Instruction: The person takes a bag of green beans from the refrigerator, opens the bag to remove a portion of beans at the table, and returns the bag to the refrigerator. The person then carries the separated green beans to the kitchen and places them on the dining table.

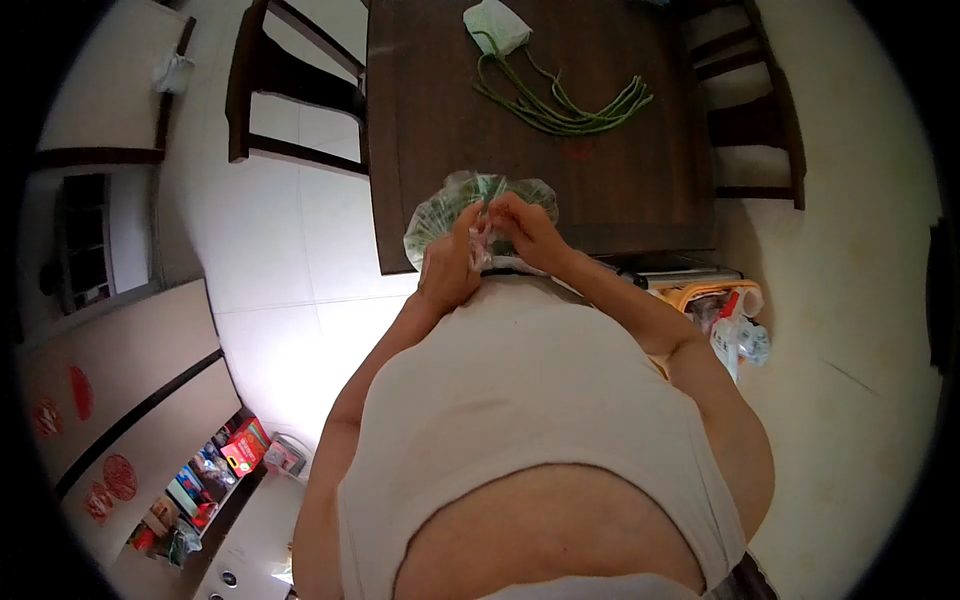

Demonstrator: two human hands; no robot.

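A clear plastic bag (428, 218) with green contents lies at the near edge of the dark wooden table (420, 120), close to my body. My left hand (452, 262) is closed on the gathered plastic at its near side. Beside it, my right hand (527, 230) pinches the same gathered part, fingers bent together. Farther back on the table lies a curved bunch of long green beans (570, 122). A crumpled white bag or wrapper (497, 27) touches their upper end.
Wooden chairs stand left (300, 85) and right (755, 120) of the table. Beyond my right forearm are an orange-edged holder (690, 293) and plastic bags (742, 340). Shelves with colourful packages (205, 480) are at the lower left.
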